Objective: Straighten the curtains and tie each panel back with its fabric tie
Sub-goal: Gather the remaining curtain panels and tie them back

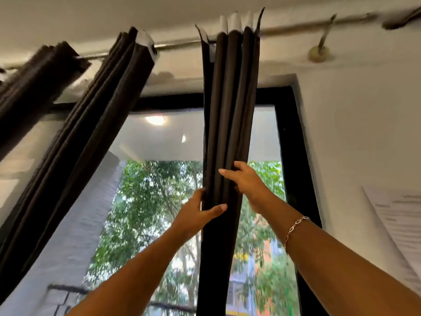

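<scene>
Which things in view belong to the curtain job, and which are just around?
Job: dark brown pleated curtain panel, gripped by left hand and right hand; second dark brown curtain panel at left; metal curtain rod.
Just around: white printed papers on the wall; black window frame; chain bracelet.

The curtain (230, 110) is dark, matt, smooth cloth. Above the curtain runs a dull metal rod (182, 44). Right of the curtain are a shiny metal chain bracelet (295, 225) and a matt white painted wall (353, 110).
</scene>
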